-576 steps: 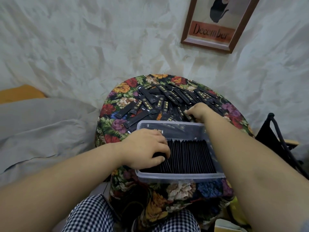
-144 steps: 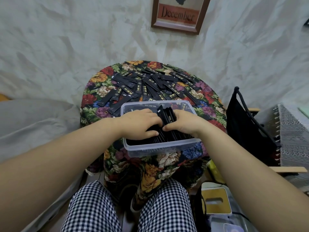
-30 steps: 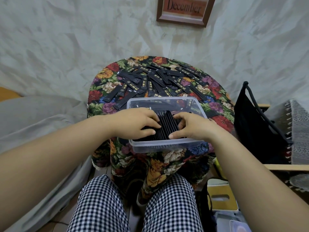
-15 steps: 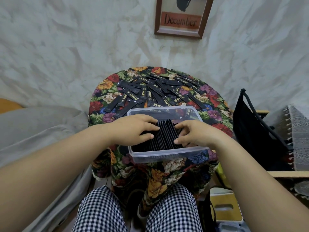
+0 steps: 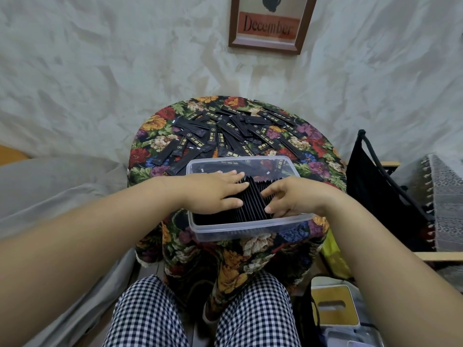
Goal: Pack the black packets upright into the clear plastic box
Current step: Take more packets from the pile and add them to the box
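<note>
The clear plastic box [image 5: 250, 230] sits at the near edge of a round table with a floral cloth [image 5: 318, 156]. A row of black packets [image 5: 253, 201] stands upright inside it. My left hand [image 5: 213, 191] lies over the left part of the row with its fingers stretched flat across the packet tops. My right hand [image 5: 293, 196] presses against the right part of the row, fingertips and thumb touching the tops. Several loose black packets [image 5: 225, 136] lie scattered flat on the table behind the box.
A black bag [image 5: 370, 186] stands to the right of the table. A grey cushion [image 5: 50, 186] lies on the left. A framed picture [image 5: 270, 21] hangs on the wall behind. A yellowish box [image 5: 333, 306] sits on the floor at lower right.
My left fingers have straightened out flat over the packet tops. My right hand has stayed against the row. The view has shifted slightly.
</note>
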